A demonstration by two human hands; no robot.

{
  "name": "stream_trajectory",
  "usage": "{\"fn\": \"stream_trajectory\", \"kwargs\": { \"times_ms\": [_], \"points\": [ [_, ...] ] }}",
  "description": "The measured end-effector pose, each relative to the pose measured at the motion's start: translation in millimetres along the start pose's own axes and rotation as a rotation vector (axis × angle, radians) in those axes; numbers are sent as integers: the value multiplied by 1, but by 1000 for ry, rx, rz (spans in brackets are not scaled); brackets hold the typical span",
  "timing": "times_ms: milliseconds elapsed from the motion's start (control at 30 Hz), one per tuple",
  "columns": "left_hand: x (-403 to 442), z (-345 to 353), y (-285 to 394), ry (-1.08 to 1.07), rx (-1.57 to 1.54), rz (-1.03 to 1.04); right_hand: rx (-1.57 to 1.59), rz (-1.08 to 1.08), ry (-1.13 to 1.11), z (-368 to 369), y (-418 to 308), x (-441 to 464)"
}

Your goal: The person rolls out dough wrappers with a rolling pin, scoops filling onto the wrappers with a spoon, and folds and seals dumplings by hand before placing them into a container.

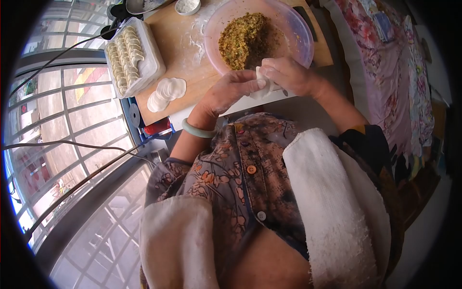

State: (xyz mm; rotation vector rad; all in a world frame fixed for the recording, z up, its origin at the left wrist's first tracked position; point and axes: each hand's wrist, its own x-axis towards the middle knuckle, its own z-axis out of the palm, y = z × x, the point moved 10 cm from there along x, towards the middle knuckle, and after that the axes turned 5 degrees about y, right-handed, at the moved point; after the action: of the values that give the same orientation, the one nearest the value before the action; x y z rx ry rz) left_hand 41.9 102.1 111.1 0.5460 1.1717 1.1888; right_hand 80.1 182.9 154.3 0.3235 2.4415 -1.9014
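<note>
Between both hands, at the near edge of the board, is a white dumpling wrapper [260, 91], pinched by the fingers and partly covered by them. My left hand [235, 90], with a pale green bangle on the wrist, is closed on its left side. The floury fingers of my right hand [290, 75] grip its upper right part. Whether filling lies inside is hidden. A small dark tip shows under my right hand; I cannot tell what it is. Just beyond the hands stands a pinkish plastic bowl [210, 46] with chopped brown-green filling [244, 38] heaped in it.
Left on the floury wooden board [195, 72] lie overlapping round wrappers [167, 93]. A clear plastic box [153, 72] holds rows of folded dumplings [126, 58]. A small bowl of flour [187, 6] stands at the back. Window bars are left; flowered cloth [380, 62] is right.
</note>
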Motion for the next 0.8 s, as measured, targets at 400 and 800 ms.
{"fn": "stream_trajectory", "kwargs": {
  "times_ms": [400, 800],
  "points": [
    [-1, 2, 10, -5, -64, 49, 38, 54, 71, -3, 11, -1],
    [-5, -17, 14, 58, -63, 153, -50, 11, 192, 0, 10, 7]
  ]
}}
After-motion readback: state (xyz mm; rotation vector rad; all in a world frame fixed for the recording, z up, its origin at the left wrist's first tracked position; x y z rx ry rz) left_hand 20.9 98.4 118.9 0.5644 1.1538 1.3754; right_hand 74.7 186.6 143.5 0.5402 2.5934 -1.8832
